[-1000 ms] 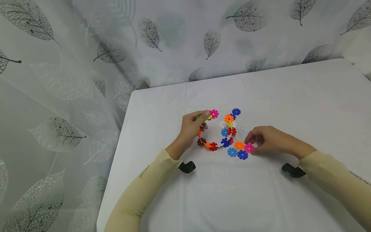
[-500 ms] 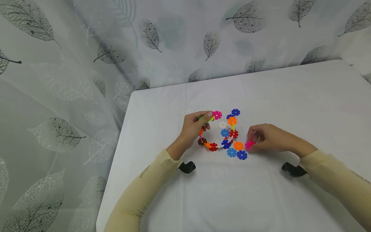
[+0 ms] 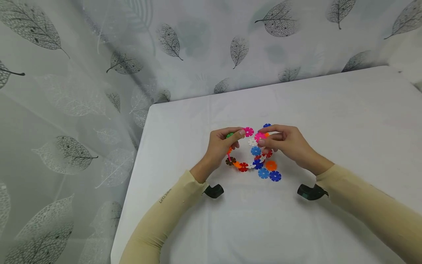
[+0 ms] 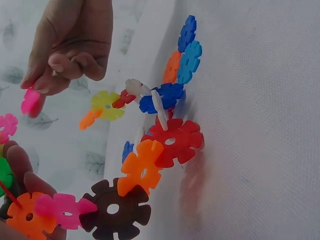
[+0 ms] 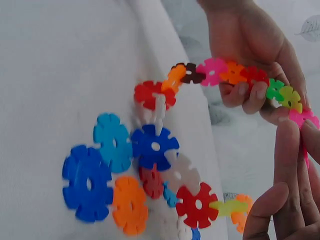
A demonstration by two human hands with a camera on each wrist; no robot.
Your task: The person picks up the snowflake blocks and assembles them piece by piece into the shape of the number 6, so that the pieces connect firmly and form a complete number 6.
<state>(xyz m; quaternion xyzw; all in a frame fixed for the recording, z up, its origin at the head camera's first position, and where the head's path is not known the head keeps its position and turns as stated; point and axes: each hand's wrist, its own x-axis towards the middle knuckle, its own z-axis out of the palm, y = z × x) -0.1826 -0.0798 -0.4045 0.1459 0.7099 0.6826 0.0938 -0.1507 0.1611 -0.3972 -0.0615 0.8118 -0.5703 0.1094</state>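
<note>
Between thumb and fingers, my left hand (image 3: 222, 146) holds one end of a curved chain of interlocking snowflake discs. A pink disc (image 3: 249, 132) sticks out past its thumb as the chain's tip. From there the chain runs through green, orange and brown (image 4: 114, 209) discs, then red and white ones down to the table. My right hand (image 3: 290, 146) pinches a separate pink disc (image 3: 260, 137), just to the right of the chain's tip. In the left wrist view that pink disc (image 4: 30, 101) hangs at the fingertips, apart from the chain's pink end disc (image 4: 7, 127).
Light blue (image 3: 263, 173), dark blue (image 3: 275, 176) and orange (image 3: 271, 165) discs lie beside the chain's near right side. The white-covered table (image 3: 250, 227) meets a leaf-patterned curtain (image 3: 204, 47). Black curved pieces (image 3: 214, 191) show by both wrists.
My right hand has picked up the pink disc from beside the loose discs. It has carried it up and left toward the chain's tip. The left hand has shifted slightly right.
</note>
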